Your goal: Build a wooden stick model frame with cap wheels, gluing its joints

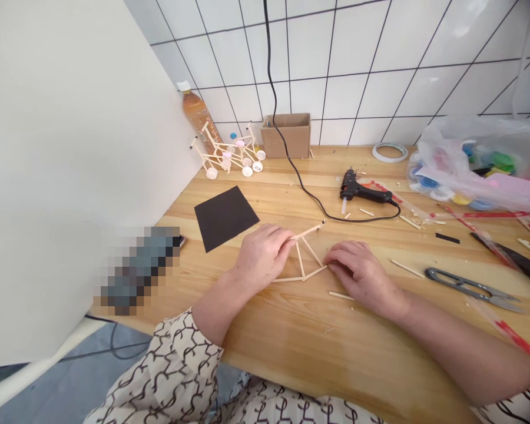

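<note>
Between my hands is a small frame of thin wooden sticks [301, 259], joined in triangles, with a dark-tipped stick at its upper right. My left hand [265, 250] pinches the top of the frame, its fingers closed. At the lower right corner, my right hand [357, 268] has its thumb and fingers closed on the end of a stick of the same frame. A loose wooden stick [341, 295] lies on the table just under my right hand. Part of the frame's left side is hidden behind my left hand.
On the wooden table [291, 347] are a black sheet [226, 218], a black glue gun [364, 189] with its cord, thread snips [468, 288], a tape roll [389, 152], a cardboard box [287, 138], small stick bicycles [229, 154], a drink bottle [198, 115] and a plastic bag [481, 165].
</note>
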Available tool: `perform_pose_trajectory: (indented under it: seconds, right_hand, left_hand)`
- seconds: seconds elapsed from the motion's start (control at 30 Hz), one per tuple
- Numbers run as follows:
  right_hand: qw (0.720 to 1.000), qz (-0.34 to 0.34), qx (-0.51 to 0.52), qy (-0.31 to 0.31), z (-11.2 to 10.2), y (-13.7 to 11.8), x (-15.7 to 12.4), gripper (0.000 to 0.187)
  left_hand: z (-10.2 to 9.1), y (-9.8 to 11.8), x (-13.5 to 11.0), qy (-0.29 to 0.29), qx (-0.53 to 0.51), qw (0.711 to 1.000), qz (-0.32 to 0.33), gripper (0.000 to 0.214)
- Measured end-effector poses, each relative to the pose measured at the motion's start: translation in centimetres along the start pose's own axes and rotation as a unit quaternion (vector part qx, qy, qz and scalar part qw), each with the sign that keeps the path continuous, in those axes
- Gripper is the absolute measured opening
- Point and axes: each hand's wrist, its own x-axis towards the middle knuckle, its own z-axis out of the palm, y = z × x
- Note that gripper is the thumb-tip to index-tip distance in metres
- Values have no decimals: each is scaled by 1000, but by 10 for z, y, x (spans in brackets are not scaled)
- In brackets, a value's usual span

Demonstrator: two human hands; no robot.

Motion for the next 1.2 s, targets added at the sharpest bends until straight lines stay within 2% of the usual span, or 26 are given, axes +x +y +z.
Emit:
perform_pose_trajectory:
  seconds: [0.37,0.57,0.67,0.83,1.2]
  right_hand:
    - [1000,1,6,-2,0,0,0,15]
    - [1000,0,7,7,1,2,-1,14]
    - [1000,-6,6,10,1,2,-1,15]
    - [1000,-7,5,12,0,2,-1,17]
    - [1000,-12,-5,13,3,5,-2,16]
  left_hand:
    - [0,1,1,25,-19,999,-8,14]
    - [-3,1,4,52,-95,990,-91,11]
    - [-8,1,7,61,-165,970,-169,10]
    - [-16,-2,13,45,-263,917,-296,12]
    - [-11,-8,14,41,-377,848,-371,12]
